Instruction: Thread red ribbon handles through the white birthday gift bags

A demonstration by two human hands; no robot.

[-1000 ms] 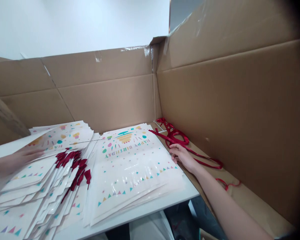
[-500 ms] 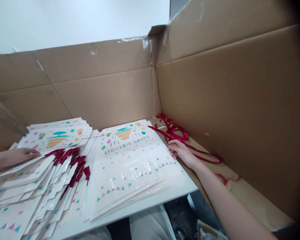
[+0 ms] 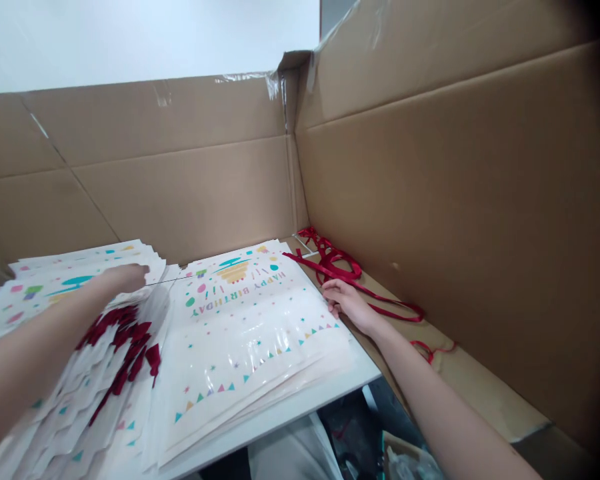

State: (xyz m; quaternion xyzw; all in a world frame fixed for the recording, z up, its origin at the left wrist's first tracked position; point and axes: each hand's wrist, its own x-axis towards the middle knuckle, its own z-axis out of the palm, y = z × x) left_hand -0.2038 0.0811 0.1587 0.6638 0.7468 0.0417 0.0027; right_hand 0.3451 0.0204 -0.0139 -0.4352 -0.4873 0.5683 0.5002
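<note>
Lightly, my left hand (image 3: 125, 277) lies flat on the birthday gift bags (image 3: 55, 293) at lower left, my right hand (image 3: 347, 300) curled, seemingly empty, beside the red ribbon (image 3: 330, 267).

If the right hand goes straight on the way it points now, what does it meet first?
The right hand would probably meet the edge of the stack of printed birthday gift bags first; its fingers look almost there, though depth is unclear.

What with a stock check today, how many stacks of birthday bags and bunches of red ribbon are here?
Birthday bag stacks: 2 (left, right)
Red ribbon bunches: 3 (on the left stack, large heap, small piece)
Total: 5
</note>
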